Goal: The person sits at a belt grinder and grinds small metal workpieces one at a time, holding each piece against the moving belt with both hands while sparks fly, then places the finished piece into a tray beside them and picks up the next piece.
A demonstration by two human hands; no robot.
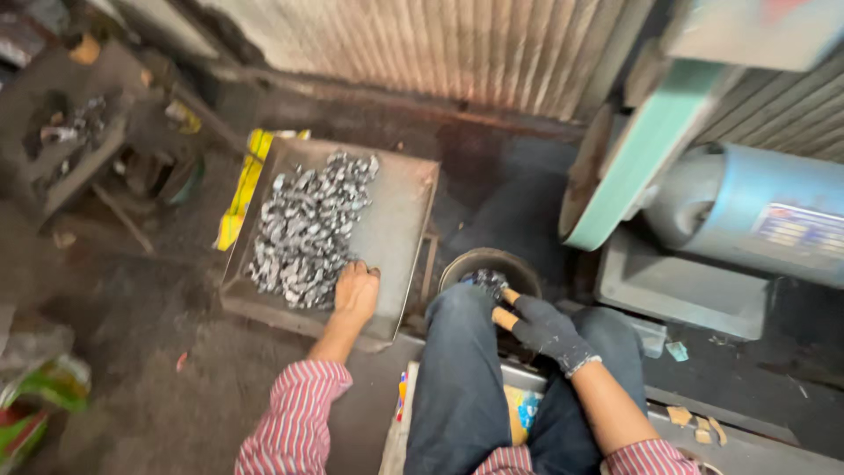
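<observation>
Fingers of the bare left hand (356,290) are curled down onto the heap of small shiny metal parts (308,230) in the grey metal tray (400,207); whether they grasp a part I cannot tell. Fingers of the gloved right hand (545,330) are clenched around metal pieces (486,281), just above the round dark bowl (520,269) beside the knee.

Shiny metal parts (308,229) lie heaped in the flat grey metal tray (400,211) on the floor, left of the round dark bucket (491,261); the blue motor housing (756,211) stands right.
</observation>
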